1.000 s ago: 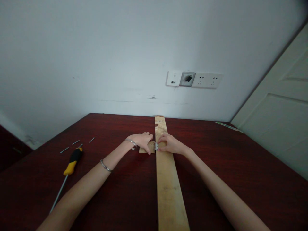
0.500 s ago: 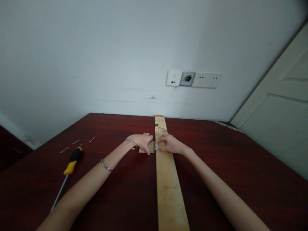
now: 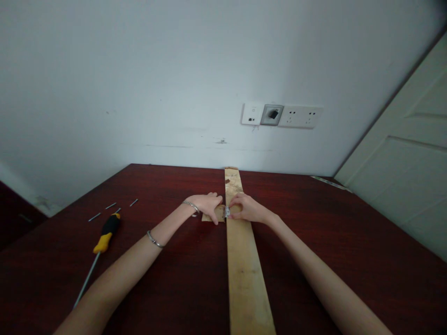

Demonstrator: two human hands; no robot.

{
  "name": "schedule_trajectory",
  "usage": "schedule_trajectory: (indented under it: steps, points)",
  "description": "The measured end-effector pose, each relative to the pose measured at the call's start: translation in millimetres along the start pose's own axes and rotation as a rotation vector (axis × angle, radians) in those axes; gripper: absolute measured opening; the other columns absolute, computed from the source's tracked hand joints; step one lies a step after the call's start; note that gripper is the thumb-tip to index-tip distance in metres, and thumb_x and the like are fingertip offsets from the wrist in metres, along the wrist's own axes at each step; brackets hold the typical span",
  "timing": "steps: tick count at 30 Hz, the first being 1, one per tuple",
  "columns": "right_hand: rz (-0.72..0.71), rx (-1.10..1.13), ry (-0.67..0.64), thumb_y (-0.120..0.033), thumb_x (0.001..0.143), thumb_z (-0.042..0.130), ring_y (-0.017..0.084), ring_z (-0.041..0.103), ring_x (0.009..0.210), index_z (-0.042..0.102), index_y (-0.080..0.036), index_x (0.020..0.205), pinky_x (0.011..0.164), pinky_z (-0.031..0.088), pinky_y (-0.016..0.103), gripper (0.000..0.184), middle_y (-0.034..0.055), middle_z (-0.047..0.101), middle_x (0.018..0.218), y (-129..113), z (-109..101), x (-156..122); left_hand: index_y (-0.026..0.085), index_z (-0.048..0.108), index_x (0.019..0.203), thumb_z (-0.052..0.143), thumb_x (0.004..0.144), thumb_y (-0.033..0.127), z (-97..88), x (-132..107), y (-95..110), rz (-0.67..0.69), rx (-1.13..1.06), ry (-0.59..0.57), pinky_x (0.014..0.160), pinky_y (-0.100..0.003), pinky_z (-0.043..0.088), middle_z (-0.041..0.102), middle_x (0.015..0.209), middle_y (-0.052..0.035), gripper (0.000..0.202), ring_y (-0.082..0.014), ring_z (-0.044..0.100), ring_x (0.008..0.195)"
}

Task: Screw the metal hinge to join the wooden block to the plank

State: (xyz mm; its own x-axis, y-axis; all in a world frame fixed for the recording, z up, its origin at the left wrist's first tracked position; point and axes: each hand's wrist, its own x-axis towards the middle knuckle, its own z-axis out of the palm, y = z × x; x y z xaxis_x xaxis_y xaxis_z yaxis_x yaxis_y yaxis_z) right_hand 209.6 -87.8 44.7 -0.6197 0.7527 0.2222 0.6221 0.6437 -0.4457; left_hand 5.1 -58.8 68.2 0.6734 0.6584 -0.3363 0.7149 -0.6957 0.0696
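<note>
A long pale wooden board (image 3: 246, 270) lies lengthwise on the dark red table (image 3: 167, 288), its far end near the wall. Against its left edge sits a short wooden block (image 3: 219, 214). My left hand (image 3: 207, 204) presses down on this block, thumb on the near side and fingers over the far side. Where block and board meet, a small silvery metal hinge (image 3: 227, 212) with holes stands out. My right hand (image 3: 246, 208) rests on the board, thumb and forefinger curled together at the hinge. Those fingers hide part of it.
On the left lies a screwdriver (image 3: 106, 232) with a black and yellow handle, its shaft pointing toward me. Several screws (image 3: 111, 205) are scattered beyond it. Wall sockets (image 3: 299, 116) sit above the table, and a thin strip (image 3: 330, 183) lies at the far right.
</note>
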Motion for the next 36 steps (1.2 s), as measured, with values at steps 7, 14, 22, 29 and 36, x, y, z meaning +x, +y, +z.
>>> schedule_trajectory:
  steps: [7,14,22,29,36]
  points:
    - [-0.009,0.012,-0.003,-0.037,0.069,0.072,0.021,0.057,0.093,0.071,-0.017,0.092,0.087,0.043,0.033,0.031,0.007,0.063,0.096,0,-1,0,0.014,0.047,0.111,0.07,0.059,0.053,-1.7,-1,1,0.0,-0.008,-0.006,0.084,-0.033,0.043,0.05,0.115,-0.0141,0.069,-0.029,0.048,0.107]
    - [-0.012,0.037,-0.009,-0.04,0.069,0.072,0.021,0.058,0.093,0.07,-0.018,0.096,0.086,0.044,0.033,0.035,0.0072,0.065,0.099,1,-3,-1,0.015,0.045,0.116,0.071,0.059,0.053,-4.4,-4,0,-0.016,-0.033,-0.016,0.085,-0.033,0.043,0.049,0.119,-0.0148,0.074,-0.0292,0.048,0.109]
    - [0.031,0.065,0.04,-0.037,0.07,0.071,0.02,0.061,0.086,0.069,-0.018,0.098,0.081,0.046,0.032,0.034,0.0062,0.069,0.095,9,-1,-1,0.018,0.04,0.125,0.071,0.06,0.054,-16.4,-14,0,-0.072,-0.064,-0.004,0.094,-0.035,0.038,0.043,0.132,-0.015,0.081,-0.0302,0.04,0.121]
    - [0.168,0.266,0.289,-0.032,0.08,0.057,0.018,0.065,0.081,0.069,-0.014,0.093,0.074,0.05,0.03,0.025,0.0082,0.07,0.094,20,15,0,0.018,0.048,0.117,0.06,0.074,0.051,-30.7,-29,14,-0.063,0.028,0.152,0.083,-0.035,0.044,0.048,0.121,-0.0131,0.055,-0.0292,0.046,0.112]
    - [0.183,0.245,0.319,-0.029,0.08,0.055,0.019,0.065,0.086,0.07,-0.015,0.09,0.08,0.05,0.033,0.022,0.0075,0.071,0.095,25,16,0,0.017,0.053,0.11,0.048,0.085,0.042,-57.5,-48,17,-0.181,0.131,0.494,0.081,-0.033,0.043,0.052,0.114,-0.011,0.036,-0.0265,0.049,0.106]
